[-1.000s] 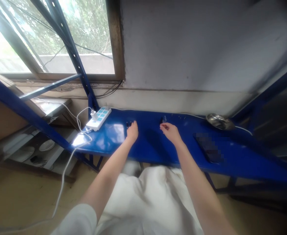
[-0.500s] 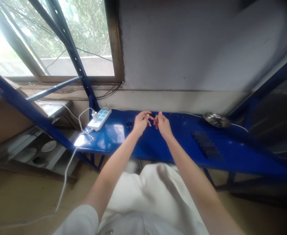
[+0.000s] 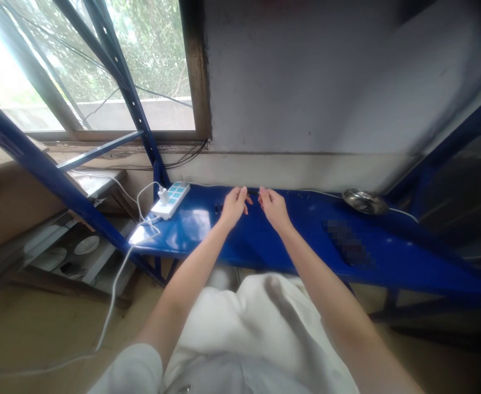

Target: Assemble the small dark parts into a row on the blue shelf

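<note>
Over the blue table [image 3: 256,241], my left hand [image 3: 235,205] has thumb and fingers pinched together, with some fingers loosely curled. Facing it, my right hand [image 3: 272,205] is also closed in a pinch. A small, thin dark piece [image 3: 253,192] spans the short gap between the two sets of fingertips; its kind is too small to make out. Small black pieces [image 3: 216,209] lie on the table just left of my left hand, partly covered by it.
A white power strip [image 3: 170,200] with a plug and white cable sits at the table's left end. To the right are a shiny metal dish [image 3: 364,202] and a blurred-out dark flat object [image 3: 347,242]. Tiny bits [image 3: 303,195] lie near the back edge. Blue posts [image 3: 131,104] flank the table.
My hands have drawn slightly apart, and the left fingers have closed from a looser spread into a pinch. The dark piece now shows between them. The view has shifted a little.
</note>
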A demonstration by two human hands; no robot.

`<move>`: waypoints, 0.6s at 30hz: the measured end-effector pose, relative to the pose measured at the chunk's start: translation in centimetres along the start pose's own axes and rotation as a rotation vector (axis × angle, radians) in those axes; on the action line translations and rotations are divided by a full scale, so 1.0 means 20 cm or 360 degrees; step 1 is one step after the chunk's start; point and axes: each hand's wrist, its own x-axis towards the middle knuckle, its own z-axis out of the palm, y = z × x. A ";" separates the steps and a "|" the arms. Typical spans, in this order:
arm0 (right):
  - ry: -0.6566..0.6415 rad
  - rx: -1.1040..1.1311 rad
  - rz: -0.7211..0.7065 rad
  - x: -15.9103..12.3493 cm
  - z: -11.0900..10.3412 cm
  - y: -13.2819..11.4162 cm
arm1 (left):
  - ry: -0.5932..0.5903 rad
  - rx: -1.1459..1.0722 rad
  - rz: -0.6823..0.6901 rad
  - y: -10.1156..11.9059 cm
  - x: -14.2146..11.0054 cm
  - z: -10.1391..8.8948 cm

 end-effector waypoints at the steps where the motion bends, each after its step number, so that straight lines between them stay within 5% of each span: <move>1: 0.0035 -0.0020 -0.0013 0.00 -0.01 0.00 | 0.0010 -0.0009 -0.0041 0.00 0.00 0.00; 11: -0.0288 -0.0027 -0.0047 0.02 -0.06 0.02 | 0.0067 0.0033 -0.0039 -0.06 0.02 -0.05; 18: -0.0049 -0.0301 -0.0168 0.03 -0.09 0.05 | 0.0424 0.0047 0.0081 -0.08 0.04 -0.09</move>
